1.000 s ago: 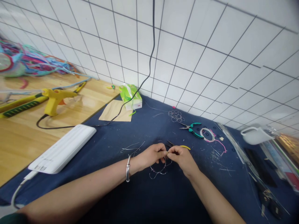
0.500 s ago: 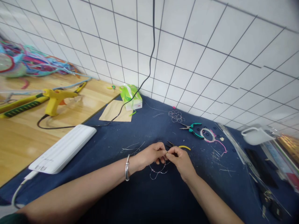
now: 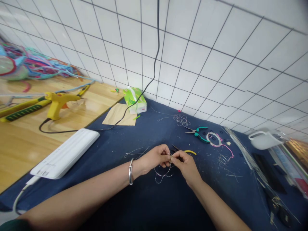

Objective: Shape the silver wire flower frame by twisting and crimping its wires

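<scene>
My left hand (image 3: 157,159) and my right hand (image 3: 184,164) meet over the dark blue cloth, their thumbs and forefingers pinched close together. Between them is a thin wire ring (image 3: 163,175) with small loops, which hangs below my fingertips. The exact spot they pinch is too small to make out. Partly hidden behind my right hand lie pliers with a yellow handle (image 3: 190,152). Loose wire pieces (image 3: 136,152) are scattered left of my left hand.
Teal-handled pliers (image 3: 201,134), a coil of wire (image 3: 214,139) with pink thread and a tangled wire bundle (image 3: 181,120) lie toward the wall. On the left are a white power strip (image 3: 64,154) and a yellow glue gun (image 3: 57,103). A white mug (image 3: 263,140) stands at right.
The wire ring has shifted slightly up, its lower loops turning a little. Both hands stay pinched together in nearly the same place.
</scene>
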`<action>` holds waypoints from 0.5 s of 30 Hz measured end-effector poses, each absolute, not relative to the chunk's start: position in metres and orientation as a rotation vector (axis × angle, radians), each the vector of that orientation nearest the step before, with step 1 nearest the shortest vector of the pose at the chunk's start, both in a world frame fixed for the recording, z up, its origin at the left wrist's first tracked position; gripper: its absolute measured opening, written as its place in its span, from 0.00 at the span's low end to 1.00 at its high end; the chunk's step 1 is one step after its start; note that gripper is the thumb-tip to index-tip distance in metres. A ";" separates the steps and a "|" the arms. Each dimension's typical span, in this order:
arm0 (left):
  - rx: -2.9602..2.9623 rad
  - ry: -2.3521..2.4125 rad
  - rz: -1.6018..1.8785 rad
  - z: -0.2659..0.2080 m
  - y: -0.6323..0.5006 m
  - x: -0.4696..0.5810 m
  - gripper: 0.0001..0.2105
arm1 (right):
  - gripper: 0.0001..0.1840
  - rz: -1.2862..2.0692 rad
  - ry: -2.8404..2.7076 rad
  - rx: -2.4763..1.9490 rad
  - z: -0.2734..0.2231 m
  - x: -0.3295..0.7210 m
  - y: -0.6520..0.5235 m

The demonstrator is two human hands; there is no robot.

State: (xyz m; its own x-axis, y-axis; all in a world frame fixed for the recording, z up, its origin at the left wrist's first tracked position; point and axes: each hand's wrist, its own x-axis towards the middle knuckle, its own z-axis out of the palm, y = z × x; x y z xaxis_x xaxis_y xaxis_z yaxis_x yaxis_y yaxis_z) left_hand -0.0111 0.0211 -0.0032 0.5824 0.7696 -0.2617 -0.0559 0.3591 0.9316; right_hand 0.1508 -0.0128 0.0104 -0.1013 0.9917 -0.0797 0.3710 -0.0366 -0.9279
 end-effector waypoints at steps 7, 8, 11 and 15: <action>1.046 0.709 0.677 0.007 0.021 -0.012 0.07 | 0.10 1.071 -1.525 -1.471 0.010 0.147 -0.015; 1.049 0.721 0.683 0.007 0.020 -0.012 0.07 | 0.10 1.066 -1.524 -1.471 0.010 0.146 -0.015; 1.066 0.763 0.691 0.006 0.019 -0.011 0.08 | 0.09 1.061 -1.526 -1.469 0.011 0.145 -0.016; 1.087 0.792 0.698 0.005 0.017 -0.009 0.08 | 0.09 1.059 -1.527 -1.473 0.011 0.145 -0.016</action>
